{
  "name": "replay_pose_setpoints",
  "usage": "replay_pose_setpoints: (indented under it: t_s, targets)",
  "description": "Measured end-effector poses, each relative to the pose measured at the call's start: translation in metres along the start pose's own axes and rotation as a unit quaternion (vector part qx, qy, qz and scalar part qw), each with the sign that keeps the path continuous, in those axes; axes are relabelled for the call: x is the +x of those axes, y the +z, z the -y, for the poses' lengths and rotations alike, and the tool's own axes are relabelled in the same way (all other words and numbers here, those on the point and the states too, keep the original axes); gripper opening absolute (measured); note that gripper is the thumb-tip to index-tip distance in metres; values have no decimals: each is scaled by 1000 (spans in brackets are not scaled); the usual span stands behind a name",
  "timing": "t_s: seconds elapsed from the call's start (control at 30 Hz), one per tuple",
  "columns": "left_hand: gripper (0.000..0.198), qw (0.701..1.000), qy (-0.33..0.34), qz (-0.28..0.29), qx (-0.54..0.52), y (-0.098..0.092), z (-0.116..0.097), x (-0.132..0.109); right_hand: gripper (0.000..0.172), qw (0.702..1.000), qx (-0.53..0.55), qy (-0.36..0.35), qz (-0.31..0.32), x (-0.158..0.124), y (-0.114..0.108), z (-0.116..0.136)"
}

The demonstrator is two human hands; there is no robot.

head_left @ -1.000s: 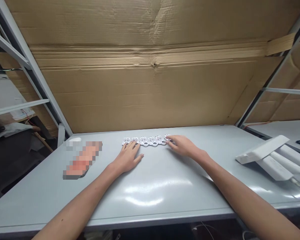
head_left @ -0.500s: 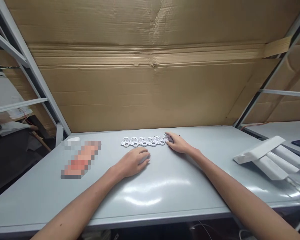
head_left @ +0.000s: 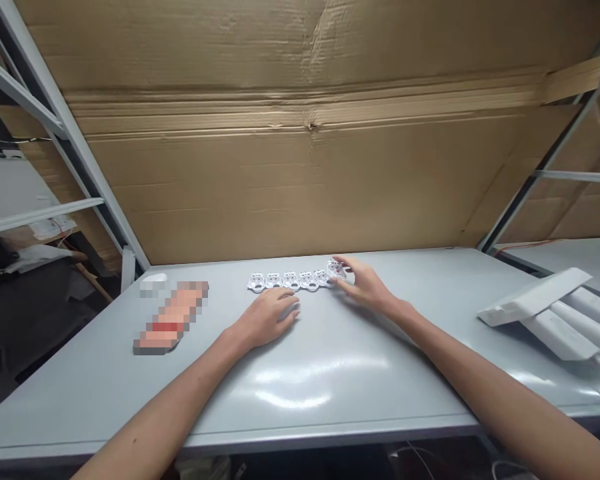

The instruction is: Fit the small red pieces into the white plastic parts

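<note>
Near the far edge of the glossy grey table we see a row of white, perforated plastic pieces, the right hand pinching its right-end piece, the left hand curled palm-down just beside the row, grip indiscernible.

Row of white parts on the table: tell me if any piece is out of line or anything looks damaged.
The row of white parts runs straight, except the rightmost piece, which sits off the line, at the fingertips of the right hand. The cardboard wall behind is creased, with a small tear.
</note>
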State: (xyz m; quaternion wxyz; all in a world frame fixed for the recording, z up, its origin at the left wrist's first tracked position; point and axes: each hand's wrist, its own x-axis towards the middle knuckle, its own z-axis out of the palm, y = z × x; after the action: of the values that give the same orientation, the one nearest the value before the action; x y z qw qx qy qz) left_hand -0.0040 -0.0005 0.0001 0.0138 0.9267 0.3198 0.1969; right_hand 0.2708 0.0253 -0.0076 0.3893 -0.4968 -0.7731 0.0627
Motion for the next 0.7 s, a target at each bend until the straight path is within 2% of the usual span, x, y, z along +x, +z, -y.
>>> replay_pose_setpoints:
  t_s: [0.13, 0.2, 0.3, 0.43, 0.57, 0.7]
  targets:
    - [35, 999, -32, -26, 20, -5, 2, -1, 52, 984, 19, -118, 133, -15, 2, 38]
    - [40, 999, -31, -16, 21, -7, 2, -2, 51, 977, 11, -130, 169, -20, 5, 52]
    - [46, 1000, -19, 5, 22, -9, 2, -3, 51, 973, 4, -129, 192, -22, 9, 57]
    - [48, 1000, -15, 14, 21, -7, 1, -3, 49, 980, 2, -124, 157, -18, 6, 49]
    - [50, 999, -30, 19, 14, -1, -1, -2, 27, 983, -16, -155, 93, -14, 6, 45]
    - [49, 998, -55, 11, 1, 4, -4, 0, 16, 982, -33, -164, 83, -14, 14, 44]
